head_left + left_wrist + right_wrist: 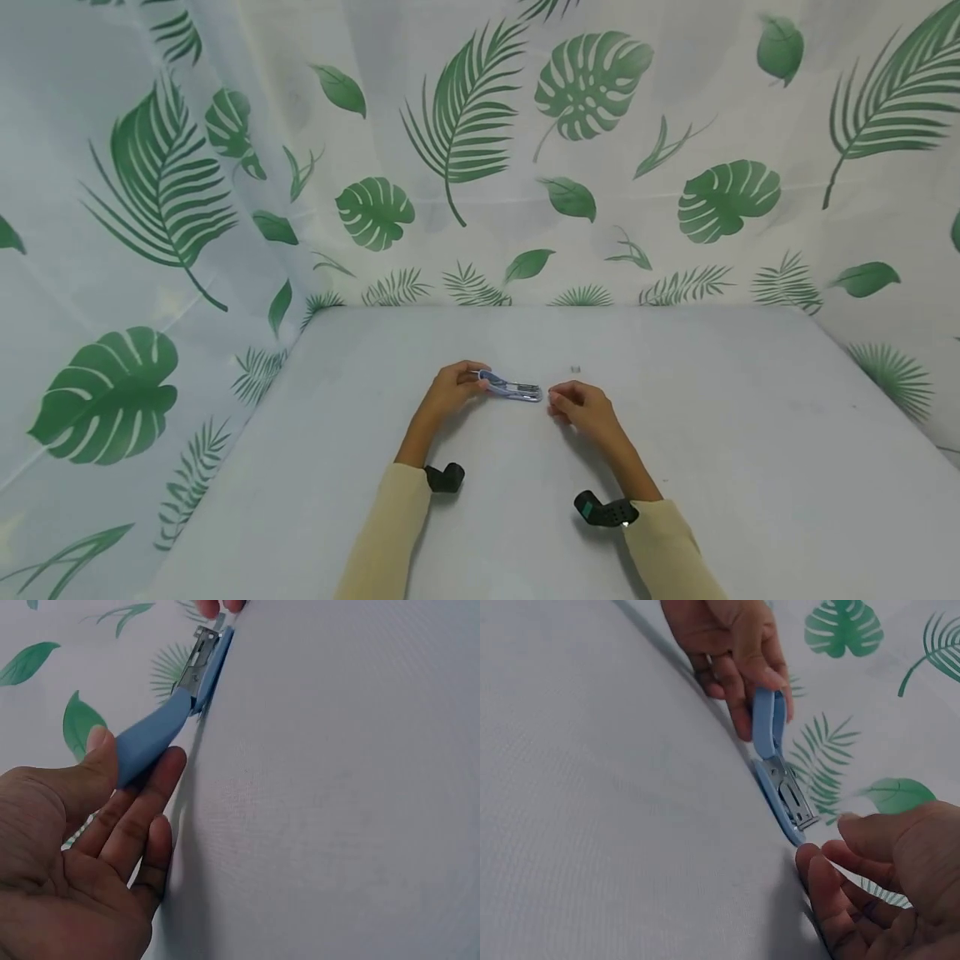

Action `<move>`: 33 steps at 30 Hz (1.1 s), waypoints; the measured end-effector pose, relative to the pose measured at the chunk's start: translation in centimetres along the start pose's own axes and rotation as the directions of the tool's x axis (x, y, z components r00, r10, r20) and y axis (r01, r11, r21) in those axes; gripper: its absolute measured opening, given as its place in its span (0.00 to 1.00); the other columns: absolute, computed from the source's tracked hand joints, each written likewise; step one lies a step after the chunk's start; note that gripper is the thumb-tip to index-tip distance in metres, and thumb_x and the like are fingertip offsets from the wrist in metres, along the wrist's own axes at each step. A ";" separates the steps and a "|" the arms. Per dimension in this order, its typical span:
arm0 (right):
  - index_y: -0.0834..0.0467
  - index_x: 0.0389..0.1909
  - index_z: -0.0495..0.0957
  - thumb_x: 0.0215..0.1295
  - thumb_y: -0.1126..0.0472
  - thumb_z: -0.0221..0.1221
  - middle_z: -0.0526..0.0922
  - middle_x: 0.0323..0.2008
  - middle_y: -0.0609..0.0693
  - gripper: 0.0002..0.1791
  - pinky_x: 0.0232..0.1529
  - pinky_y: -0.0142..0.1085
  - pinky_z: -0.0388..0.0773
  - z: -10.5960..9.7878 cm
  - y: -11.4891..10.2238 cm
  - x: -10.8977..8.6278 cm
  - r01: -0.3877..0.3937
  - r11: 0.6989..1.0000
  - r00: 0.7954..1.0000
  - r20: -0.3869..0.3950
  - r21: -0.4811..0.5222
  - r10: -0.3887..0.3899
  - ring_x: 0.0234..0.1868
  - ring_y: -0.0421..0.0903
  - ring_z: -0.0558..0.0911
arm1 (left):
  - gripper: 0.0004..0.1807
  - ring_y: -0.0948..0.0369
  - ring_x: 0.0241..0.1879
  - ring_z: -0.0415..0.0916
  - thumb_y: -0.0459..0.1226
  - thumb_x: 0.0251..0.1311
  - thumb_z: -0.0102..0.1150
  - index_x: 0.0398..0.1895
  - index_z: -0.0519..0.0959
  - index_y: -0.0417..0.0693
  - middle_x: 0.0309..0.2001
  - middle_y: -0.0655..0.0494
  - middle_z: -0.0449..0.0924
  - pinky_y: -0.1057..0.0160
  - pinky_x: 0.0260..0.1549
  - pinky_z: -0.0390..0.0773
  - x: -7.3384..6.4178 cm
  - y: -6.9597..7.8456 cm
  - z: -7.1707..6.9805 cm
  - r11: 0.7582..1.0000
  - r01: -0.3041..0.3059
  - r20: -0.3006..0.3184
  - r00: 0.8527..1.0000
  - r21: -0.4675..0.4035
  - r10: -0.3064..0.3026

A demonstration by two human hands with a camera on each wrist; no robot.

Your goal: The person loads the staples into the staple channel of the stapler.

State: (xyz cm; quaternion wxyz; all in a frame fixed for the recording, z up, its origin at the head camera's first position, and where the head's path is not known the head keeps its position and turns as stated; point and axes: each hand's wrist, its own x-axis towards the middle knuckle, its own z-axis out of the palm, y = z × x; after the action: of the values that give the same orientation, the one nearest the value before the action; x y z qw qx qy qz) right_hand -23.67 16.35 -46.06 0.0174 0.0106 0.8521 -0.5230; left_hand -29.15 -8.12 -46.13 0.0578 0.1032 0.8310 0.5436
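Observation:
A blue stapler point(512, 388) with a metal magazine lies over the white table, its upper arm lifted away from the base. My left hand point(450, 388) pinches its handle end between thumb and fingers. In the left wrist view the metal magazine point(196, 666) shows beside the blue base. My right hand point(588, 410) is at the stapler's front end, fingers loosely bent. In the right wrist view the right thumb point(866, 834) stands apart from the fingertips, which are right at the base's tip, and nothing shows between them.
A small greyish piece point(575, 368) lies on the table point(720, 433) just beyond my right hand. White curtains point(480, 242) printed with green leaves stand behind the table and at its sides. Each wrist carries a black camera mount point(606, 510).

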 end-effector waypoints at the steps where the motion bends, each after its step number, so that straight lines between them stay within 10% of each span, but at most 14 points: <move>1: 0.65 0.51 0.79 0.70 0.60 0.58 0.85 0.40 0.59 0.15 0.35 0.31 0.78 0.1 -0.1 0.0 0.014 0.999 1.000 0.001 -0.032 -0.014 0.36 0.43 0.82 | 0.15 0.51 0.55 0.78 0.39 0.64 0.62 0.53 0.81 0.46 0.52 0.43 0.82 0.56 0.51 0.78 -0.2 0.0 -0.1 1.000 -0.002 0.026 1.000 -0.010 0.002; 9: 0.61 0.51 0.80 0.64 0.59 0.63 0.83 0.33 0.54 0.16 0.27 0.33 0.70 0.9 -1.0 0.1 0.127 0.953 0.992 0.029 -0.275 -0.123 0.30 0.44 0.77 | 0.16 0.54 0.50 0.79 0.39 0.65 0.62 0.54 0.79 0.44 0.51 0.44 0.82 0.58 0.49 0.78 -1.1 -0.1 -0.6 0.997 -0.033 0.132 0.990 -0.065 0.042; 33: 0.50 0.48 0.82 0.63 0.53 0.64 0.84 0.31 0.50 0.13 0.23 0.34 0.63 2.0 -1.0 0.9 0.055 0.913 0.994 -0.067 -0.405 -0.090 0.25 0.44 0.73 | 0.16 0.56 0.49 0.82 0.36 0.62 0.64 0.53 0.79 0.44 0.49 0.47 0.84 0.61 0.48 0.78 -1.8 -0.1 0.1 1.000 -0.023 0.142 0.990 0.011 0.021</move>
State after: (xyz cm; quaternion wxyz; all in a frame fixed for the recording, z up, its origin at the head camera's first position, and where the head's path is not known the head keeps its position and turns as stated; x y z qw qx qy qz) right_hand -24.57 14.10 -46.17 -0.0360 -0.0028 0.9412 -0.3360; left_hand -27.37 -8.52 -46.33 0.1102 0.1513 0.8270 0.5301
